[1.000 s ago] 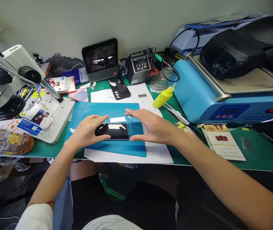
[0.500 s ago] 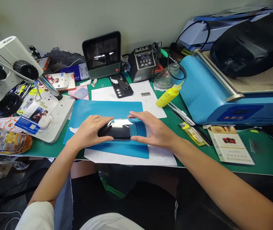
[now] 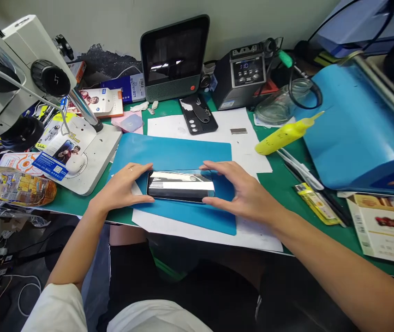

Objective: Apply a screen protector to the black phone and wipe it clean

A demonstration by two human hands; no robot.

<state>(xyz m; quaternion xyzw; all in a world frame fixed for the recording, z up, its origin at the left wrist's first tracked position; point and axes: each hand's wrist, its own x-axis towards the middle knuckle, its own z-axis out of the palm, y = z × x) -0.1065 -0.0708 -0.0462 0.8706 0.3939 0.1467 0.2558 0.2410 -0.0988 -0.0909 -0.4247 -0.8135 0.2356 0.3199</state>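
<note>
A smartphone (image 3: 179, 193) lies lengthwise on the blue mat (image 3: 169, 150), its dark glossy face up with bright reflections. My left hand (image 3: 124, 188) grips its left end, thumb on the near edge and fingers on the far edge; a ring shows on one finger. At the right end, my right hand (image 3: 240, 189) has thumb and fingers on opposite long edges of a clear screen protector (image 3: 211, 180), which lies over the phone. Whether the protector touches the screen all over I cannot tell. A small white piece (image 3: 135, 189) sits beside my left hand.
White paper (image 3: 169, 121) extends under the mat. Behind stand a dark phone back (image 3: 199, 115), a smart display (image 3: 176, 55) and a soldering station (image 3: 240, 76). A microscope stand (image 3: 93, 157) is left; a yellow bottle (image 3: 283, 138) and blue machine (image 3: 359, 133) are right.
The clear screen protector, which stuck out past the phone's right end, now lies more nearly in line with it. The camera view has shifted, and the reflections on the screen differ.
</note>
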